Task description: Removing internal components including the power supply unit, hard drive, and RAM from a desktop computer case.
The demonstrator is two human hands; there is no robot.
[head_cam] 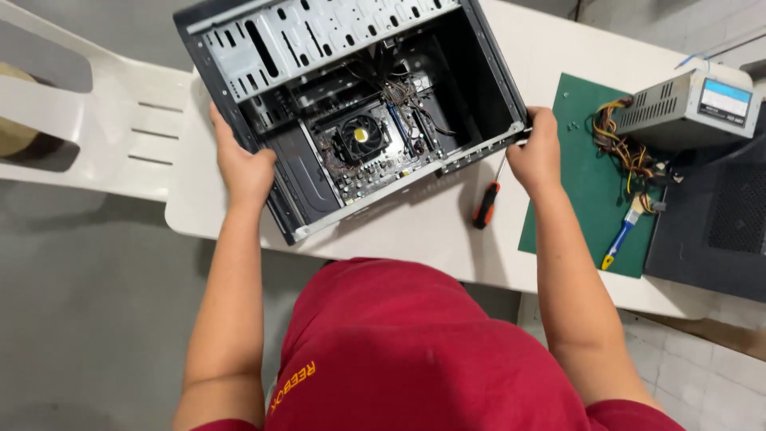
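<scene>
— What did each hand have?
— The left hand (242, 164) and right hand (536, 152) both gripped one open computer case (351, 104), tilted on the white table (415, 231).
— Around it?
— One screwdriver (485, 206), one green mat (589, 183), one power supply (688, 108), one brush (624, 231).

A rectangular blue-and-white label (725, 101) sits on the grey power supply (678, 112).

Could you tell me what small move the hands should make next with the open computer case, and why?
Probably slide the computer case further onto the table. The left hand and right hand grip its sides, and its near-left corner seems to overhang the table edge.
</scene>
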